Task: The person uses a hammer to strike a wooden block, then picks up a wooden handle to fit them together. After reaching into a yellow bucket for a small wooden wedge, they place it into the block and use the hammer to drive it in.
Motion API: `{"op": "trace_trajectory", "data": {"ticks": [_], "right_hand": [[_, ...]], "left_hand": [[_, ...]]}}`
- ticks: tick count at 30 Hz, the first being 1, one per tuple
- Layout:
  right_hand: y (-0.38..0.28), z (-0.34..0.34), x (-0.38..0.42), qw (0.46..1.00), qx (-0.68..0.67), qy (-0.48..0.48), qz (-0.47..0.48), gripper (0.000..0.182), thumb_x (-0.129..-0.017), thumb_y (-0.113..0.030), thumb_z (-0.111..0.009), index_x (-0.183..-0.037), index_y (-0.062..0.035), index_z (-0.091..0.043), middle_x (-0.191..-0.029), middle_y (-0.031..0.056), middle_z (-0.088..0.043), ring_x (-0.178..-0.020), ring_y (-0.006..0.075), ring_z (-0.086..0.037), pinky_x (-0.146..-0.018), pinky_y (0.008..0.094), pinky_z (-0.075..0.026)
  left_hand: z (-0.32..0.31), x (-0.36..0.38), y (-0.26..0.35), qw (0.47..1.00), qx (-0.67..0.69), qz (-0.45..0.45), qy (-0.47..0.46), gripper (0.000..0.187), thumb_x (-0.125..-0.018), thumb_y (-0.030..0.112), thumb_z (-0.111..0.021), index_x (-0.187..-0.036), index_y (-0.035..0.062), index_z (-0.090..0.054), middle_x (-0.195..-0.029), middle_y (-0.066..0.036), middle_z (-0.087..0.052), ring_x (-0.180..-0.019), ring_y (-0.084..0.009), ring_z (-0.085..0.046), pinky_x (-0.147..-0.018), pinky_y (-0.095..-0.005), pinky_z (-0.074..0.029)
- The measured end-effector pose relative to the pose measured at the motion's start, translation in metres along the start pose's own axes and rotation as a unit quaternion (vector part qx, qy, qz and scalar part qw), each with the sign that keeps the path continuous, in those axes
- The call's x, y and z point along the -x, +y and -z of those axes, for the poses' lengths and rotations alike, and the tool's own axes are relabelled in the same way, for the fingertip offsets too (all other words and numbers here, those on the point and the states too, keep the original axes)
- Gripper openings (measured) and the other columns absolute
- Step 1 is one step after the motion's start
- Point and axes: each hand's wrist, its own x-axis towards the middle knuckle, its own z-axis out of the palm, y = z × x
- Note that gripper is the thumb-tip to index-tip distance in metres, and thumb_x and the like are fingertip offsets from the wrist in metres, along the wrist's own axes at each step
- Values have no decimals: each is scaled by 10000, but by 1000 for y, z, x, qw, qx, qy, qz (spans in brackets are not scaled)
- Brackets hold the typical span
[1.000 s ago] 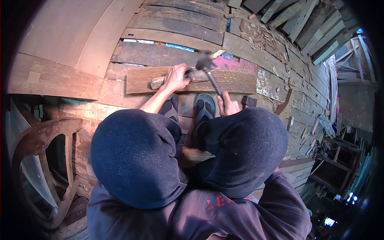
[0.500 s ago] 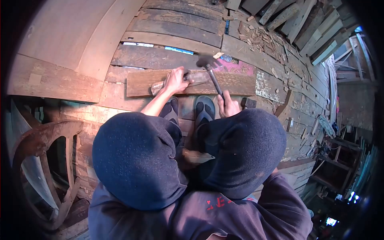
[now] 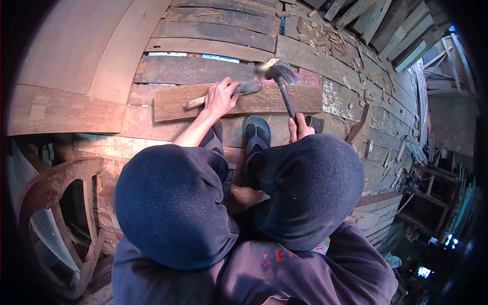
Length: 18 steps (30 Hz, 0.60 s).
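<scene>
My left hand [image 3: 222, 97] is closed around a short, rounded wooden piece [image 3: 249, 88]. It holds this piece slantwise over a thick brown board [image 3: 173, 104], and both ends stick out of the grip. In my right hand [image 3: 301, 128] is a claw hammer [image 3: 286, 97], gripped low on its dark handle. The hammer head hangs just beyond the right end of the wooden piece, its claw pointing right, with a gap between the two. The striking side of the head is blurred.
My sandalled feet [image 3: 256, 133] stand close behind the board. A dark block [image 3: 316, 124] lies beside my right hand. Wood chips [image 3: 325, 38] litter the plank floor, which has open gaps. Stacked lumber [image 3: 401, 35] is at upper right, a curved wooden frame [image 3: 58, 180] at left.
The hammer head has swung right, away from the end of the wooden piece. My left hand still grips that piece, which now lies a little further left and higher in view.
</scene>
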Motion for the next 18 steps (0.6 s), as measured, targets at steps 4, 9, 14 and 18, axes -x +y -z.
{"op": "trace_trajectory", "data": {"ticks": [4,9,14,18], "right_hand": [[23,-18,0,999,25,-34,5,242,-1041,-345,-567,-972,-113,-556,-557,182,-536,-470,340,-561,-450,452,-365],[28,-38,9,996,82,-3,40,258,-1025,-364,-586,-926,-130,-543,-589,208,-540,-504,375,-569,-460,472,-362],[50,-58,3,982,61,19,178,178,-982,-237,-639,-959,-79,-560,-742,243,-625,-638,454,-614,-534,514,-435],[53,-47,-10,977,60,-75,191,316,-977,-431,-616,-1076,-137,-561,-775,233,-682,-772,456,-685,-684,560,-518]], "left_hand": [[2,-3,1,1000,7,7,-7,318,-808,167,-753,-1117,100,-725,-937,-127,-630,-846,-378,-661,-766,-470,-536],[5,-5,2,997,28,51,-45,305,-807,181,-770,-1100,103,-735,-972,-122,-646,-896,-372,-675,-803,-478,-545],[10,-12,0,994,58,64,-64,326,-793,184,-783,-1097,78,-729,-939,-127,-635,-851,-359,-669,-757,-457,-540],[14,-22,-6,988,68,99,-96,326,-779,175,-790,-1078,61,-732,-922,-132,-633,-855,-347,-667,-751,-442,-534]]}}
